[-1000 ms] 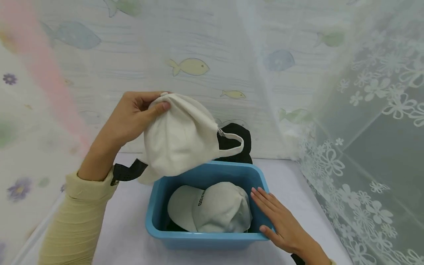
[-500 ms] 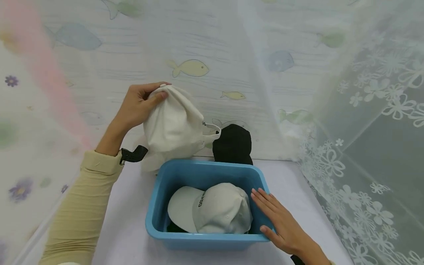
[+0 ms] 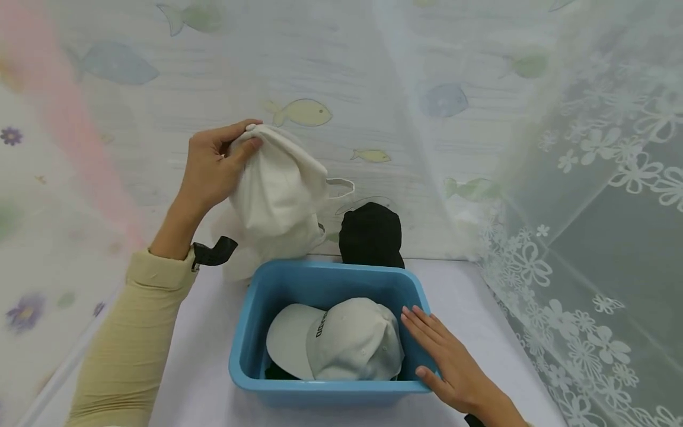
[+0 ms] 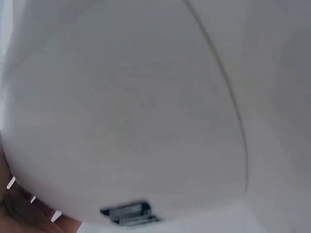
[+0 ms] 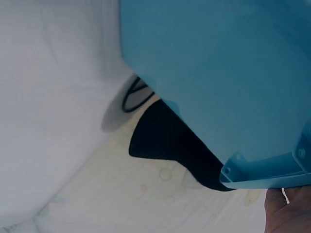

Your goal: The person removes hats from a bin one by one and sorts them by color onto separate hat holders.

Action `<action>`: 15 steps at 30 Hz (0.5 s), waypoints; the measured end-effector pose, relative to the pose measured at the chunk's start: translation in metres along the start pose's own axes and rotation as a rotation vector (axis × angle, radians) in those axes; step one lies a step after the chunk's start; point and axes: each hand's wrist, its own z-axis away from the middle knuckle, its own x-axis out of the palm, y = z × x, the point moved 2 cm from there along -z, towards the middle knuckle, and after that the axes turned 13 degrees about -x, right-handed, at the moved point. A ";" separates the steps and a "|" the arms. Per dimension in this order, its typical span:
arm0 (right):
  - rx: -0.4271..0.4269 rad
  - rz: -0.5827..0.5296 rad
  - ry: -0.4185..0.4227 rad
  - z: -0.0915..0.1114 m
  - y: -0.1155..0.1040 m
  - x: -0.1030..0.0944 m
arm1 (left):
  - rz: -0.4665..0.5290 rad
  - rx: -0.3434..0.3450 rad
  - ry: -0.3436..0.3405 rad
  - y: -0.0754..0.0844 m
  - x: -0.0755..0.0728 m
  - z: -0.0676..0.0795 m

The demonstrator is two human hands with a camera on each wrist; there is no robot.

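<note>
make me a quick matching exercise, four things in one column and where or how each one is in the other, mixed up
1. blue bin
2. left hand
3. black baseball cap
4. right hand

A. touching the blue bin's rim
B. beyond the far side of the blue bin
C. has a pale baseball cap inside
D. pinching a white baseball cap by its crown

Pairs: 1-C, 2-D, 3-B, 4-A
</note>
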 end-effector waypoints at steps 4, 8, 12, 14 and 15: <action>-0.009 0.011 0.012 -0.002 0.000 -0.001 | -0.068 0.076 0.083 0.008 0.003 0.001; -0.005 0.017 0.017 -0.004 0.001 -0.002 | -0.102 0.050 0.077 -0.008 0.010 -0.010; 0.000 -0.005 0.012 -0.004 -0.001 -0.001 | -0.149 -0.038 0.025 -0.038 0.022 -0.019; -0.004 -0.010 0.013 -0.004 -0.002 0.001 | -0.156 -0.079 -0.014 -0.052 0.028 -0.020; -0.006 -0.011 0.016 -0.004 -0.003 0.001 | -0.154 -0.094 -0.034 -0.057 0.031 -0.021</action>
